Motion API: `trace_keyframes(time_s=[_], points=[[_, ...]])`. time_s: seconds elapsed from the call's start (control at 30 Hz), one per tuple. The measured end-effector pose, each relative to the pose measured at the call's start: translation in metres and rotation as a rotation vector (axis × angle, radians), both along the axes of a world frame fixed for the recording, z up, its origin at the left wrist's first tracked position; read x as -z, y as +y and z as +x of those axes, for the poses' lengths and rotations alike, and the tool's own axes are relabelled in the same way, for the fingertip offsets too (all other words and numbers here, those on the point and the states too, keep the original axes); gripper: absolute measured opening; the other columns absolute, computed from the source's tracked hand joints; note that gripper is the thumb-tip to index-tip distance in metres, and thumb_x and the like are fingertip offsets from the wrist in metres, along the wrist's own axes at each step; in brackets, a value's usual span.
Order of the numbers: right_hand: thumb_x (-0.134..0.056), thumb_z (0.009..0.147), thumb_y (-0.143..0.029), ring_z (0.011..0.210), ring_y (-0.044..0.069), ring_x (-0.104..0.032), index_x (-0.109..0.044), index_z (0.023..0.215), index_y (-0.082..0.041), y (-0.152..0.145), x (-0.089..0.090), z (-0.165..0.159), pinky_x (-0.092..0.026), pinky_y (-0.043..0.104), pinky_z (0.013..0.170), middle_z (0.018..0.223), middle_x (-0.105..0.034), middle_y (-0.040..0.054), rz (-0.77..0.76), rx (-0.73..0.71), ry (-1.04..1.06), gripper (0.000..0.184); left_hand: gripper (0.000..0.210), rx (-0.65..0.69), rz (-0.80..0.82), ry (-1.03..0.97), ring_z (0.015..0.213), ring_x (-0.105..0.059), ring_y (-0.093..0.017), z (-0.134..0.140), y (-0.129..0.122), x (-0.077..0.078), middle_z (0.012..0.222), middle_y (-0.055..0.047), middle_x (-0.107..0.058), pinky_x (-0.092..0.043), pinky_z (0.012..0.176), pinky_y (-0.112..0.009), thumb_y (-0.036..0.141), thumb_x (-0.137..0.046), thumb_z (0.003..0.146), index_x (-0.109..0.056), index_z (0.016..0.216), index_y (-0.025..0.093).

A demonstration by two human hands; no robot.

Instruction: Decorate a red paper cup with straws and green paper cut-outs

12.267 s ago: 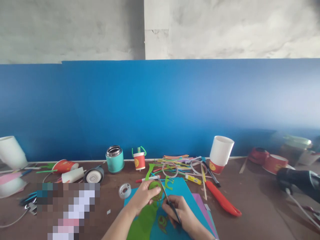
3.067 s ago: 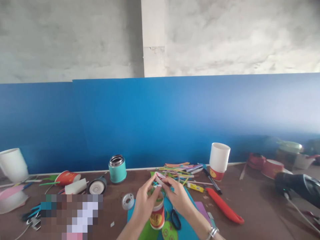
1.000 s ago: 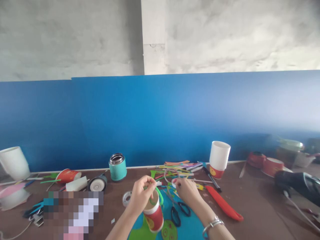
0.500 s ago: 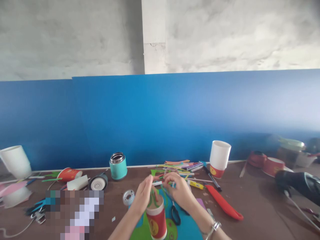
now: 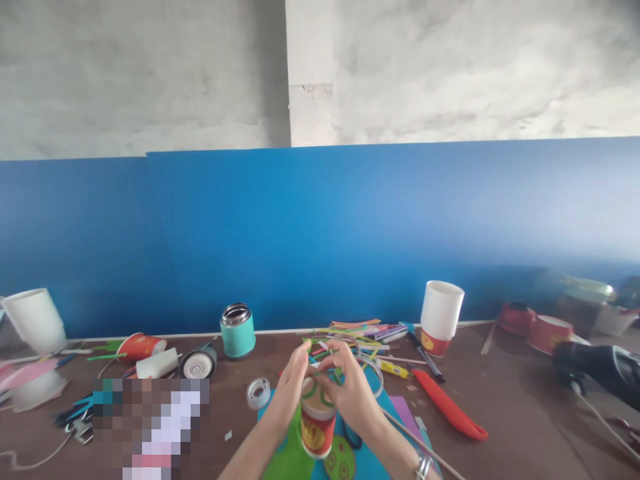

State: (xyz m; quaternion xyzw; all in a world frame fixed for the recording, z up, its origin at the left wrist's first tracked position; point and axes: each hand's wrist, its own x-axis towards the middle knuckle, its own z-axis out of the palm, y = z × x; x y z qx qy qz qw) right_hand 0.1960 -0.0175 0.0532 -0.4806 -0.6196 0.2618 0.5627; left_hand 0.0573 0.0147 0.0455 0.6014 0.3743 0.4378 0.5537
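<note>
A red paper cup [image 5: 316,432] with a yellow emblem stands in front of me, green curled strips [image 5: 326,397] at its top. My left hand [image 5: 290,393] lies along the cup's left upper side, fingers long and close together, thumb side at the rim. At the rim's right, my right hand [image 5: 350,387] has thumb and fingers pinched on a green strip; the fingertips partly hide it. Under the cup lie green sheet [image 5: 287,460] and blue sheet [image 5: 377,460], with a green round cutout [image 5: 340,459] beside it. Scissors [image 5: 353,435] are mostly covered by my right hand.
Several coloured pens and strips [image 5: 370,331] lie behind my hands. A yellow cutter [image 5: 394,369], a red pouch-like strip [image 5: 450,407] and a white cup stack [image 5: 442,310] are to the right. A teal flask [image 5: 238,337] and tape roll [image 5: 259,393] stand left.
The cup has shifted slightly away from me and stands more upright. My right hand has come down and left, closer to the cup's rim.
</note>
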Motion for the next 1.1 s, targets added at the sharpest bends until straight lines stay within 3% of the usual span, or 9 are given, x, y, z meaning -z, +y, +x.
trace_keyframes(time_s=[0.13, 0.23, 0.33, 0.4, 0.5, 0.6, 0.7, 0.83, 1.1], points=[[-0.064, 0.068, -0.022, 0.057, 0.015, -0.058, -0.044, 0.104, -0.022, 0.009, -0.001, 0.010, -0.045, 0.026, 0.054, 0.063, -0.061, -0.0050, -0.066, -0.011, 0.218, 0.041, 0.044, 0.116, 0.036, 0.044, 0.093, -0.062, -0.026, 0.002, 0.001, -0.003, 0.100, -0.010, -0.069, -0.047, 0.082, -0.032, 0.040, -0.068, 0.067, -0.065, 0.102, 0.012], [-0.064, 0.067, -0.022, 0.040, 0.010, -0.048, -0.041, 0.103, -0.023, 0.012, 0.002, 0.011, -0.037, 0.021, 0.039, 0.059, -0.056, -0.0082, -0.124, 0.000, 0.274, 0.043, 0.015, -0.027, 0.167, 0.235, 0.081, -0.063, -0.023, 0.006, 0.001, 0.001, 0.079, -0.006, -0.071, -0.046, 0.074, -0.029, 0.025, -0.063, 0.068, -0.070, 0.075, 0.014], [-0.064, 0.067, -0.025, 0.034, 0.008, -0.043, -0.038, 0.107, -0.024, 0.014, 0.006, 0.010, -0.033, 0.019, 0.035, 0.057, -0.054, -0.0103, -0.167, 0.012, 0.309, 0.048, 0.009, -0.199, 0.264, 0.345, 0.080, -0.063, -0.021, 0.009, 0.001, 0.004, 0.078, -0.004, -0.070, -0.045, 0.075, -0.028, 0.021, -0.060, 0.067, -0.068, 0.067, 0.017], [-0.066, 0.067, -0.028, 0.039, 0.011, -0.049, -0.040, 0.109, -0.023, 0.015, 0.006, 0.011, -0.039, 0.021, 0.040, 0.058, -0.057, -0.0082, -0.156, 0.000, 0.288, 0.050, 0.011, -0.222, 0.274, 0.359, 0.081, -0.063, -0.021, 0.010, 0.000, 0.005, 0.080, -0.005, -0.070, -0.045, 0.077, -0.028, 0.022, -0.061, 0.067, -0.069, 0.071, 0.018], [-0.064, 0.071, -0.031, 0.068, 0.018, -0.062, -0.048, 0.105, -0.020, 0.014, 0.001, 0.016, -0.048, 0.028, 0.061, 0.074, -0.066, 0.0011, -0.077, -0.015, 0.202, 0.039, 0.013, -0.214, 0.227, 0.341, 0.080, -0.063, -0.022, 0.010, 0.000, 0.004, 0.079, -0.005, -0.071, -0.045, 0.076, -0.029, 0.024, -0.060, 0.068, -0.070, 0.072, 0.017], [-0.055, 0.079, -0.035, 0.095, 0.023, -0.059, -0.058, 0.086, -0.019, 0.012, -0.008, 0.021, -0.045, 0.035, 0.081, 0.102, -0.064, 0.0094, -0.027, -0.005, 0.075, 0.018, 0.014, -0.224, 0.180, 0.289, 0.077, -0.063, -0.023, 0.010, 0.002, 0.005, 0.074, -0.006, -0.071, -0.045, 0.072, -0.029, 0.024, -0.059, 0.069, -0.069, 0.070, 0.015], [-0.053, 0.080, -0.028, 0.111, 0.026, -0.050, -0.060, 0.069, -0.019, 0.010, -0.012, 0.023, -0.037, 0.040, 0.094, 0.115, -0.058, 0.0097, -0.028, 0.003, -0.129, 0.016, 0.014, -0.213, 0.165, 0.248, 0.076, -0.063, -0.023, 0.011, 0.003, 0.008, 0.075, -0.006, -0.072, -0.046, 0.069, -0.029, 0.024, -0.059, 0.069, -0.069, 0.072, 0.014], [-0.054, 0.077, -0.020, 0.112, 0.026, -0.048, -0.061, 0.064, -0.019, 0.010, -0.006, 0.020, -0.033, 0.043, 0.097, 0.113, -0.057, 0.0094, -0.024, 0.065, -0.289, 0.015, 0.017, -0.193, 0.186, 0.241, 0.082, -0.064, -0.023, 0.012, 0.003, 0.012, 0.082, -0.006, -0.073, -0.046, 0.074, -0.029, 0.027, -0.060, 0.071, -0.070, 0.078, 0.015], [-0.053, 0.076, -0.018, 0.107, 0.025, -0.051, -0.059, 0.063, -0.019, 0.011, -0.002, 0.018, -0.037, 0.041, 0.093, 0.110, -0.058, 0.0095, -0.002, 0.122, -0.352, 0.015, 0.020, -0.179, 0.217, 0.289, 0.081, -0.062, -0.023, 0.013, 0.003, 0.012, 0.082, -0.007, -0.072, -0.045, 0.075, -0.029, 0.026, -0.057, 0.073, -0.070, 0.082, 0.015]])
